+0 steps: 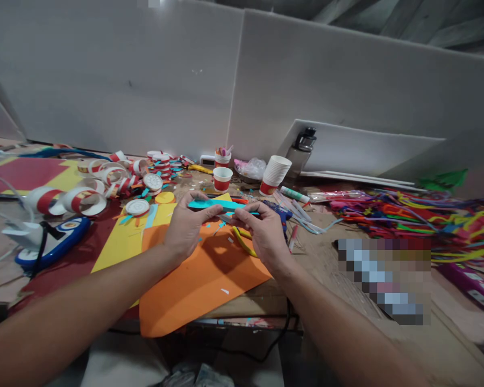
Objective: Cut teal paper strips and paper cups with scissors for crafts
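Observation:
A narrow strip of light blue paper is stretched between my two hands, above an orange sheet of paper. My left hand is closed on the strip's left part, thumb in front. At the right part, my right hand pinches it between thumb and fingers. Just under my right hand lie yellow-handled scissors, their blades partly hidden. Beside that hand is a dark blue glue gun. Small paper scraps are scattered over the orange sheet.
Paper cups stand at the back, one single cup and a stack. Cut cup rings and a blue power strip lie at left. Colourful pipe cleaners pile up at right. A bottle stands near the wall.

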`<state>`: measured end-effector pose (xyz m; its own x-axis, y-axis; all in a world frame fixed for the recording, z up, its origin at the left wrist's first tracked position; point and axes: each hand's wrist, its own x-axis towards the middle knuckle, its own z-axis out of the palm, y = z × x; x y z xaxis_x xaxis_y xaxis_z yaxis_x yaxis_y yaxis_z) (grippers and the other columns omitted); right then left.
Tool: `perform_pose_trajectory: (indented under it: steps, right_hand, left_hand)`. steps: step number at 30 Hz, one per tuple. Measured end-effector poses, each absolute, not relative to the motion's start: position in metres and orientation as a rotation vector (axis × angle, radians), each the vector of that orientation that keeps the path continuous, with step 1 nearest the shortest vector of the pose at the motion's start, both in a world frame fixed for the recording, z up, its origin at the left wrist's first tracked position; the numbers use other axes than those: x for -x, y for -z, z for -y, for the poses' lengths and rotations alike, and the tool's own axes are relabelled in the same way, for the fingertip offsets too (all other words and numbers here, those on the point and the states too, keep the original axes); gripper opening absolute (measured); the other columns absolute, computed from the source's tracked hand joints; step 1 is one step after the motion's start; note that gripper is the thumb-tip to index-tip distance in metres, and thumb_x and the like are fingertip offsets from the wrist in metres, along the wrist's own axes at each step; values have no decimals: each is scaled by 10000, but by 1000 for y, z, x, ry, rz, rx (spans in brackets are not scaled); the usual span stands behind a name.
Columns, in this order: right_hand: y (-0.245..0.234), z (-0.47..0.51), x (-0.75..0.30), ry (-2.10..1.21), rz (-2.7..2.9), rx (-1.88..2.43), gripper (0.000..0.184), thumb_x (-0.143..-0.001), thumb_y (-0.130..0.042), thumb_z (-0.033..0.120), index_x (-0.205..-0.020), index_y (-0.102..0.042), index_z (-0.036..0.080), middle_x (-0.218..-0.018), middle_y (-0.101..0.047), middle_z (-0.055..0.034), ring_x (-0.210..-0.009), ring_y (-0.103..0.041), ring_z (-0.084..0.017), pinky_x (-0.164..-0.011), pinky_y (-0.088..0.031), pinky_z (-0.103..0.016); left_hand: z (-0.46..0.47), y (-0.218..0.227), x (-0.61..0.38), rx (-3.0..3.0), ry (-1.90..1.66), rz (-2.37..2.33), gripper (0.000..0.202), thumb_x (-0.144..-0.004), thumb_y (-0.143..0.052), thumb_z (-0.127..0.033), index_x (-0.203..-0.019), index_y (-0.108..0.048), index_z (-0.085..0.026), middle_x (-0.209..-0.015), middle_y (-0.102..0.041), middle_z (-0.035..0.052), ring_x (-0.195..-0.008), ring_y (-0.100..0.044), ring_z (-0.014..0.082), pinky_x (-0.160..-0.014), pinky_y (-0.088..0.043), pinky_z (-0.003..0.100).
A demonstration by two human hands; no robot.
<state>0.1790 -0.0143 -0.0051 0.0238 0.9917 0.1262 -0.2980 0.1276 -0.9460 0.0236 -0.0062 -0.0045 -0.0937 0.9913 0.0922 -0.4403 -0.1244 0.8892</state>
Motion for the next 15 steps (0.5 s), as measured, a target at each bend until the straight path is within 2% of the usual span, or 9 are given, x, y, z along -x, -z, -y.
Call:
perform_pose_trajectory:
  steps: [4,8,11,15]
  right_hand:
    - [7,11,-180,-1178,1072,901,276,-640,-847,334,-696,-625,179,-664,-687,22,-664,-701,-151,-704,-568,-294]
    - [7,11,-180,-1112,1103,919,276,-635,-844,329,-682,-619,178,-664,-669,27,-641,-672,-130,-679,-559,-275]
    - [4,15,-179,-1094,1134,932,270,-642,-836,317,-681,-609,177,-660,-656,31,-631,-666,-125,-685,-562,-275]
    - [-1,19,-175,-1117,1102,907,292,-637,-835,296,-758,-590,195,-692,-654,47,-651,-690,-133,-679,-565,-266]
  left_hand:
    - [3,5,-26,-817,-1481,-720,545,-579,-860,-159,-1039,-568,-188,-841,-703,5,-726,-685,147,-696,-557,278]
    - [1,8,-28,-765,-1346,-614,347,-618,-856,-219,-896,-671,-123,-878,-738,71,-811,-703,191,-835,-555,349]
    - [1,10,-29,-776,-1364,-607,260,-617,-861,-218,-798,-705,-116,-819,-745,63,-752,-698,177,-812,-559,340]
    - [1,13,-29,-780,-1439,-615,255,-621,-863,-226,-819,-731,-133,-810,-749,51,-735,-699,170,-757,-562,315]
